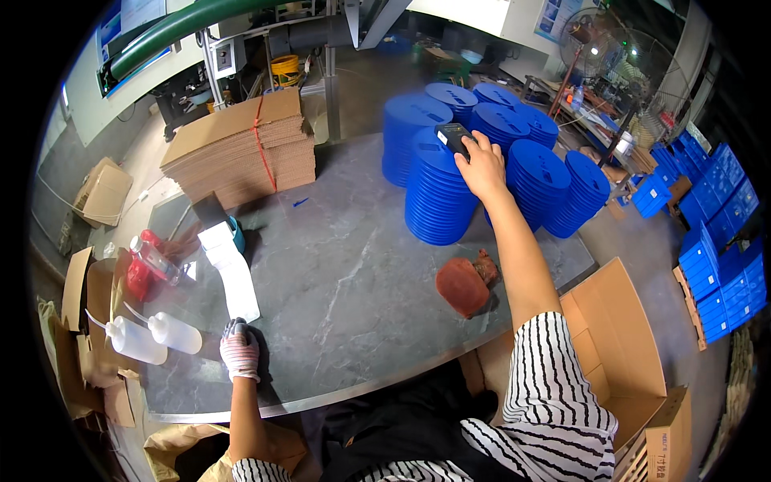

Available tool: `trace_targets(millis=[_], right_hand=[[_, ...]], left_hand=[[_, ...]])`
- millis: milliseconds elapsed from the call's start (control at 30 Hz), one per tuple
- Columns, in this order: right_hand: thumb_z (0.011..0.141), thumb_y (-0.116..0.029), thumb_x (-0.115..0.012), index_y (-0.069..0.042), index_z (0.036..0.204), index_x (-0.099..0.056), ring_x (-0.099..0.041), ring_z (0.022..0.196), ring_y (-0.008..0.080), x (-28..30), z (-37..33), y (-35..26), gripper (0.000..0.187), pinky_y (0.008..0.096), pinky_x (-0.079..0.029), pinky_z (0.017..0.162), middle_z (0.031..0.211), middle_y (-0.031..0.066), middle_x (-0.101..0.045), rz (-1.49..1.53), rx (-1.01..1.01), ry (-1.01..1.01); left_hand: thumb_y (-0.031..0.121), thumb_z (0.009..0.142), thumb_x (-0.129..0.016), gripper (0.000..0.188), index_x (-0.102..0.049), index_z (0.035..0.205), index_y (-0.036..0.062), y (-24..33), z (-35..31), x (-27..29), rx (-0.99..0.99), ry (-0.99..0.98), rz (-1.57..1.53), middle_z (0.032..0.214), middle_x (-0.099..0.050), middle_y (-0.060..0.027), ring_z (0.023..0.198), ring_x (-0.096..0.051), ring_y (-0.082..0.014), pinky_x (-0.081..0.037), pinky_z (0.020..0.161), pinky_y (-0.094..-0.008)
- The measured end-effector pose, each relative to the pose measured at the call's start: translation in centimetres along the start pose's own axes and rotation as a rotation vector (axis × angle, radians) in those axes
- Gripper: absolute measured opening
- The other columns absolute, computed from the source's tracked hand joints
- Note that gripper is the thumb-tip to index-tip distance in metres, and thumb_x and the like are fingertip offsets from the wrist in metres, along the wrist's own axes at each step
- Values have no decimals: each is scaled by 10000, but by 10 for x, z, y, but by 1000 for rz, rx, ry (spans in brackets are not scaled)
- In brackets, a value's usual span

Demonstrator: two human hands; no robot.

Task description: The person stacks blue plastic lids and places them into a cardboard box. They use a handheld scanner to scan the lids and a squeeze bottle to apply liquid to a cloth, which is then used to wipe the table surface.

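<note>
My right hand (484,167) reaches far forward, its fingers closed round a small black box-shaped device (452,137) with a white label. The device sits on top of a stack of ribbed blue round discs (438,197). My left hand (239,353) wears a pale glove with grey fingertips and is low over the table's left side. Its fingertips are drawn together at the lower end of a white paper strip (237,281). That strip runs up to a roll in a teal holder (236,233). Several more blue disc stacks (540,177) stand around the right hand.
A reddish-brown pad (462,287) lies on the grey table (337,321). Cardboard sheets (241,149) tied with red string are piled at the back left. Two white squeeze bottles (175,333) and a clear bottle (154,259) stand left. An open carton (618,337) is at the right.
</note>
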State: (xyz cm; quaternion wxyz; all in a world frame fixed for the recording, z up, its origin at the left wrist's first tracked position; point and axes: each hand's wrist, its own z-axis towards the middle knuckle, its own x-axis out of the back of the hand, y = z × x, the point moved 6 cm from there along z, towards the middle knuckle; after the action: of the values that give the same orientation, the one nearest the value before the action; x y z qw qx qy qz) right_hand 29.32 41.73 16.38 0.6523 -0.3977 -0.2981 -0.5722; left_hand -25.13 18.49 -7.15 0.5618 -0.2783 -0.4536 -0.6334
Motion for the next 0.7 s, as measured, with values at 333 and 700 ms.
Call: trace_targets(millis=[333, 700], right_hand=[[901, -310, -608, -111, 1313, -593, -475, 1205, 328, 1, -1, -2, 457, 423, -383, 1043, 1427, 68, -471, -9, 1, 9], [889, -310, -630, -128, 1352, -555, -472, 1226, 349, 1, -3, 0, 503, 443, -394, 1052, 1506, 85, -367, 30, 16, 60]], left_hand=[[78, 808, -586, 161, -633, 955, 33, 2, -1, 2, 5, -25, 9, 1022, -665, -171, 1013, -615, -370, -485, 884, -462], [123, 798, -598, 146, -615, 923, 50, 2, 2, 0, 10, -9, 102, 941, -653, -176, 877, -627, -372, -511, 785, -453]])
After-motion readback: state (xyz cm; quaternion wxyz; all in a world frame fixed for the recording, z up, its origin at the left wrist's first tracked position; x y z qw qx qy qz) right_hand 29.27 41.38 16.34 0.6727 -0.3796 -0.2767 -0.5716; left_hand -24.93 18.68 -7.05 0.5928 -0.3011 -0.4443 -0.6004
